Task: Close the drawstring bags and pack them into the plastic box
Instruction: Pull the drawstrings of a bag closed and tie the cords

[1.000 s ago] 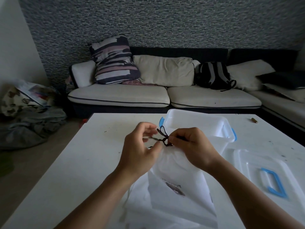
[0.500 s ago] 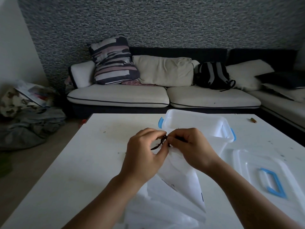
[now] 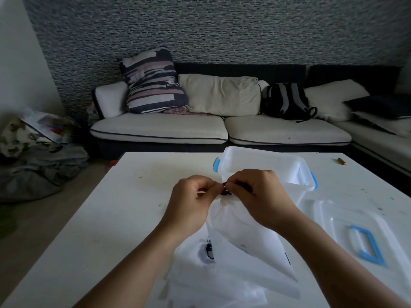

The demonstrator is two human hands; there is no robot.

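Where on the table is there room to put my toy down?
The table's left side is bare, from the left hand out to its left edge. The far right corner holds only a small brown thing. The middle and right are crowded with bags, plastic box and lid.

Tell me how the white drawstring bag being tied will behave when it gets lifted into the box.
The bag is probably floppy: it creases and sags below the neck, where the left hand and right hand pinch the dark cord. It looks flat and thin, so likely light. Lifted by the neck, it should hang limp and fold into the box.
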